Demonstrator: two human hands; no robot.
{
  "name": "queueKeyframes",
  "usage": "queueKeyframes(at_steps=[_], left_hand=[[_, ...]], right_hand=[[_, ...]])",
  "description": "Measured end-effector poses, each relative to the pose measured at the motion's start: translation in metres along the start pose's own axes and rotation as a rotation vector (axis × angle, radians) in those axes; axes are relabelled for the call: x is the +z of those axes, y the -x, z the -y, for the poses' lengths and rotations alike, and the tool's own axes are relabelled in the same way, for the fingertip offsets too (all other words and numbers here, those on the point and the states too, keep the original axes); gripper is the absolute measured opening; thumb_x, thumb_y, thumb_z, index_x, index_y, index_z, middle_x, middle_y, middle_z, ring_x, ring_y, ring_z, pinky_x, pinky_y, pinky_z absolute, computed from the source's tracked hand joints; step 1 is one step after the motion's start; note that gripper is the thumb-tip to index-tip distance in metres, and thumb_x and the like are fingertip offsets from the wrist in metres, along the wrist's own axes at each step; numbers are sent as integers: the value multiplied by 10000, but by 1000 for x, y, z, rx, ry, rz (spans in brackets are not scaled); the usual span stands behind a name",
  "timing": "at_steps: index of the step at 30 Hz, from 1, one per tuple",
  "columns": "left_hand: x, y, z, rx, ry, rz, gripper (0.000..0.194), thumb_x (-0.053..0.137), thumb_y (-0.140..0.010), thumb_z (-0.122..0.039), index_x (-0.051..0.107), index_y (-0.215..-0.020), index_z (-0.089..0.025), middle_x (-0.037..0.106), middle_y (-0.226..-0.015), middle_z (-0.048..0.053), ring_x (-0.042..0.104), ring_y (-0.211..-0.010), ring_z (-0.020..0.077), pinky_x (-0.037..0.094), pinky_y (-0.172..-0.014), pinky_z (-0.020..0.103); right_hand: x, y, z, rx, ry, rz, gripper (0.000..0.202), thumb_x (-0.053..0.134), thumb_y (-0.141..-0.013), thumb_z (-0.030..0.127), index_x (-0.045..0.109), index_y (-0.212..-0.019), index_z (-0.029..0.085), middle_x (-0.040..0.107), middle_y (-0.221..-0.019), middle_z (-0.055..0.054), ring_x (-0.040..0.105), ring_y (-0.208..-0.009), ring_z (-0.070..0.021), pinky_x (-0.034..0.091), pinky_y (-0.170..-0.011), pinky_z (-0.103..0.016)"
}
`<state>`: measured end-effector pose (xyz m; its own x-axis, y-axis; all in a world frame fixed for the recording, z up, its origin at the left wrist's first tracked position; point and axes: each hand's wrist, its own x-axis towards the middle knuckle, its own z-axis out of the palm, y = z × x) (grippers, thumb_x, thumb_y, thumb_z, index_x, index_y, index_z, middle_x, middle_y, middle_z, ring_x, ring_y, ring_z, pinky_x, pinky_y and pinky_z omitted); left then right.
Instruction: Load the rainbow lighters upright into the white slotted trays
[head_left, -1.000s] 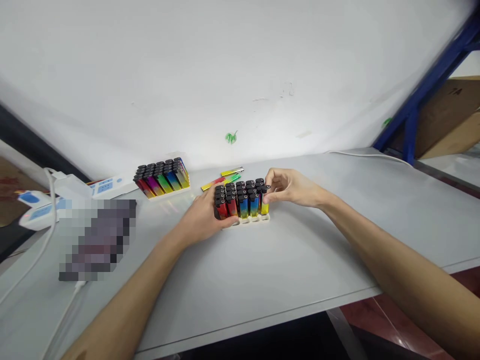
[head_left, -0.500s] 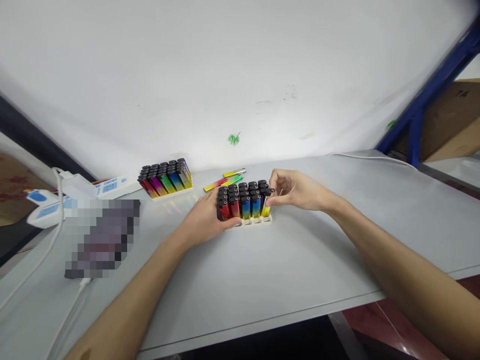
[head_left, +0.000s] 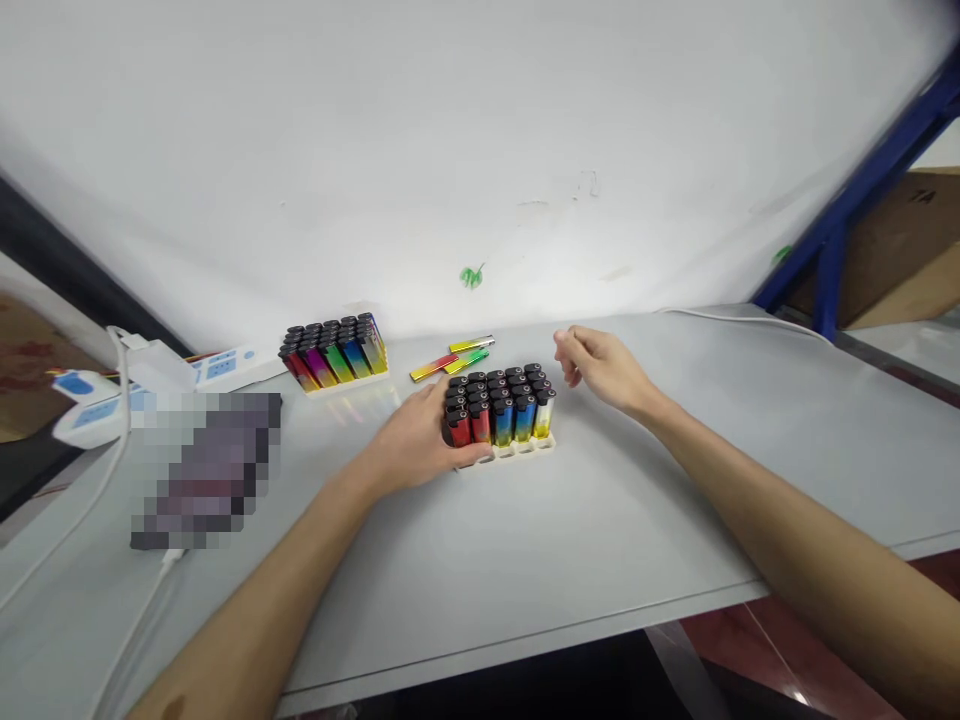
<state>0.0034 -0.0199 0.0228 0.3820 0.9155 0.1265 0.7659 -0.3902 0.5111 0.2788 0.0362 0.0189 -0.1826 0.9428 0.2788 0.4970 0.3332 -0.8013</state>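
A white lighter tray [head_left: 517, 451] stands on the grey table, filled with upright lighters [head_left: 503, 420] in red, blue and yellow with black tops; its front row of holes holds none. My left hand [head_left: 420, 435] is wrapped round the tray's left end, thumb along the front and fingers behind the lighters, partly hidden. To the right of the tray, apart from it, my right hand [head_left: 600, 368] hangs with its fingers curled in and nothing visible in them. A yellow-and-silver lighter [head_left: 544, 413] stands at the tray's right front.
Behind the tray lie a few loose lighters [head_left: 469, 359] in red, green and yellow. A second full lighter tray [head_left: 349, 382] stands back left, near power strips [head_left: 225, 368]. A pixelated dark object [head_left: 214, 470] with a white cable lies at left. The wall [head_left: 480, 150] bounds the back.
My right hand has let go of the yellow-and-silver lighter, which now stands lower in the tray, and moved off up and right. My left hand stays on the tray, which sits slightly further right.
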Motion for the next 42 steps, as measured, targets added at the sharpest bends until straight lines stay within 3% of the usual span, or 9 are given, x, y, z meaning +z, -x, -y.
queueKeyframes(at_steps=[3, 7, 11, 16, 20, 27, 30, 33, 42], left_hand=[[0, 1, -3, 35, 29, 42, 648, 769, -695, -573, 536, -1221, -276, 674, -1144, 50, 640, -1078, 310, 529, -863, 437], [-1, 2, -7, 107, 31, 80, 626, 783, -673, -602, 579, -1169, -278, 679, -1105, 47, 636, -1056, 312, 520, -870, 440], [-1, 2, -6, 125, 1, 91, 585, 772, -656, -653, 603, -1066, -271, 682, -1029, 48, 643, -993, 311, 520, -830, 440], [0, 3, -4, 134, -11, 72, 610, 755, -651, -692, 577, -1038, -256, 673, -1014, 56, 636, -977, 308, 515, -824, 443], [2, 3, -3, 125, -24, 69, 646, 729, -656, -724, 575, -1072, -254, 671, -1034, 69, 631, -1009, 323, 510, -842, 456], [6, 3, -4, 77, 17, 48, 673, 754, -637, -698, 592, -1119, -258, 676, -1083, 85, 634, -1055, 344, 511, -862, 464], [5, 3, -6, 75, 30, 61, 702, 751, -645, -693, 586, -1170, -257, 673, -1125, 94, 626, -1085, 346, 503, -886, 468], [3, 3, -8, 70, 29, 68, 695, 751, -655, -681, 587, -1178, -253, 672, -1136, 96, 625, -1083, 342, 501, -884, 466], [4, 3, -10, 85, 18, 61, 655, 764, -685, -621, 585, -1203, -262, 672, -1124, 83, 628, -1078, 329, 505, -880, 439]], right_hand=[[19, -7, -15, -120, 224, 56, 241, 529, -949, 420, 606, -1020, 203, 660, -925, -60, 615, -819, -204, 485, -772, -340], [50, -30, -21, -279, 513, 190, 417, 520, -946, 340, 554, -1346, 227, 590, -1130, -115, 587, -1098, -276, 472, -938, -395], [74, -50, -9, -223, 664, 195, 497, 464, -981, 386, 495, -1459, 255, 534, -1249, -161, 596, -1078, -315, 493, -883, -430], [79, -49, -5, -108, 635, 99, 375, 537, -944, 400, 635, -1250, 206, 532, -1215, -170, 583, -1089, -330, 501, -872, -441], [61, -33, -14, -105, 525, 95, 245, 582, -908, 359, 679, -1065, 197, 562, -1136, -131, 592, -1062, -285, 496, -896, -406], [14, 5, -9, 85, -260, -126, 249, 614, -891, 463, 508, -903, 238, 647, -841, -12, 616, -772, -169, 500, -750, -325], [10, 16, -9, 194, -474, -142, 262, 618, -892, 447, 426, -910, 270, 480, -611, 84, 431, -474, -104, 354, -477, -231], [14, 20, -8, 275, -531, -69, 296, 603, -897, 520, 480, -881, 252, 301, -558, 99, 212, -420, -73, 154, -411, -218], [20, 21, 1, 359, -591, -14, 634, 443, -878, 754, 348, -557, 216, 165, -508, 80, 120, -452, -79, 108, -432, -251]])
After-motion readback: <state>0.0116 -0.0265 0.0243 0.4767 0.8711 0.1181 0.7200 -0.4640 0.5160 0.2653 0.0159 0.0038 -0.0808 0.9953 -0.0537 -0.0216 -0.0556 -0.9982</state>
